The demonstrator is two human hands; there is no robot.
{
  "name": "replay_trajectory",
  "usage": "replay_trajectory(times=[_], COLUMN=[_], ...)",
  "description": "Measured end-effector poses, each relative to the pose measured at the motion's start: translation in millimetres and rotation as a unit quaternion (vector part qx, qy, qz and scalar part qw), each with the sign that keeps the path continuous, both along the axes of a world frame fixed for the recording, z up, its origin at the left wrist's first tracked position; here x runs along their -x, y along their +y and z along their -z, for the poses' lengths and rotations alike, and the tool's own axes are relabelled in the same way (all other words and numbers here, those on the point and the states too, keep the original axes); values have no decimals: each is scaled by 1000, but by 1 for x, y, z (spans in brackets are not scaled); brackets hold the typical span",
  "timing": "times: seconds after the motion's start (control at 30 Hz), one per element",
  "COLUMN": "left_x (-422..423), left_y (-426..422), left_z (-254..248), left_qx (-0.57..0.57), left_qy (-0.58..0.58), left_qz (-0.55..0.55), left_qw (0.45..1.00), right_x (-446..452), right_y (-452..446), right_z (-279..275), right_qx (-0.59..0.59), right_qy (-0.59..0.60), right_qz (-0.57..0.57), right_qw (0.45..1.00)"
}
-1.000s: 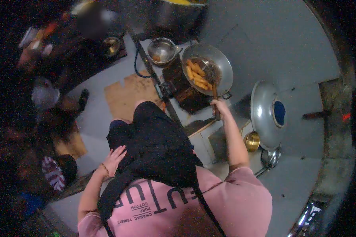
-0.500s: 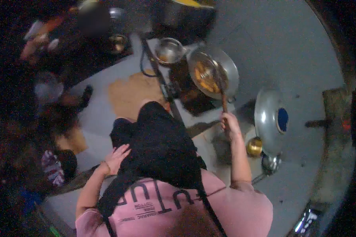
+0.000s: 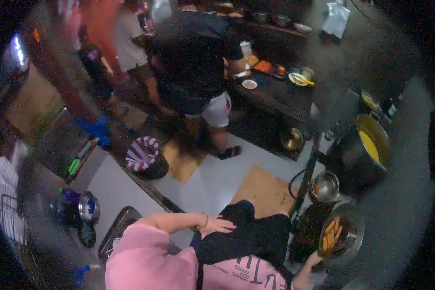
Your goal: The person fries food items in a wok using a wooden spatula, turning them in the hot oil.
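Note:
My left hand [image 3: 220,225] lies flat on the black apron [image 3: 246,232] over my leg, fingers stretched and holding nothing. At the lower right, my right hand [image 3: 315,259] is closed at the near edge of a metal wok [image 3: 356,241]. It grips a long-handled cooking utensil, whose handle is dim and mostly hidden here. Several golden-brown stick-shaped pieces of food [image 3: 331,234] lie in the wok, bunched to its left side. Beyond the wok stands a small metal bowl [image 3: 325,187].
A large dark pot with yellow contents [image 3: 369,145] stands at the right. A person in dark clothes [image 3: 193,63] works at a counter [image 3: 275,96] with food trays. Behind me are a striped cap-like item [image 3: 142,153], a metal bowl [image 3: 89,208] and cardboard [image 3: 266,191] on the floor.
My view has swung left and up, bringing the co-workers and counter into sight. My left hand stays on the apron. My right hand remains near the wok, now lower in view.

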State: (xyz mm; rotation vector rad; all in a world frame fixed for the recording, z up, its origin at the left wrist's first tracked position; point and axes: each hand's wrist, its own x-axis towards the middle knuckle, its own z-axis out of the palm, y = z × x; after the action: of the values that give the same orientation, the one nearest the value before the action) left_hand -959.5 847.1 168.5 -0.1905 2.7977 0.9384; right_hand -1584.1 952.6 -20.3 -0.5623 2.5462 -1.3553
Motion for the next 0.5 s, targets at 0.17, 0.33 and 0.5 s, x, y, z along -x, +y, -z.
replay_trajectory(times=[0.17, 0.33, 0.5], left_x=[-4, 6, -10], left_y=[-14, -39, -49], left_z=[23, 26, 41], left_qx=[-30, -73, -219], left_qy=[52, -7, 101], left_qz=[-33, -8, -1], left_qw=[998, 997, 970], right_x=[-142, -185, -186], right_y=[-4, -25, -66], right_z=[-35, -102, -171], right_qx=[-33, -129, -236], right_qy=[-42, 133, 310], right_qz=[-95, -186, -160], right_qw=[994, 965, 907])
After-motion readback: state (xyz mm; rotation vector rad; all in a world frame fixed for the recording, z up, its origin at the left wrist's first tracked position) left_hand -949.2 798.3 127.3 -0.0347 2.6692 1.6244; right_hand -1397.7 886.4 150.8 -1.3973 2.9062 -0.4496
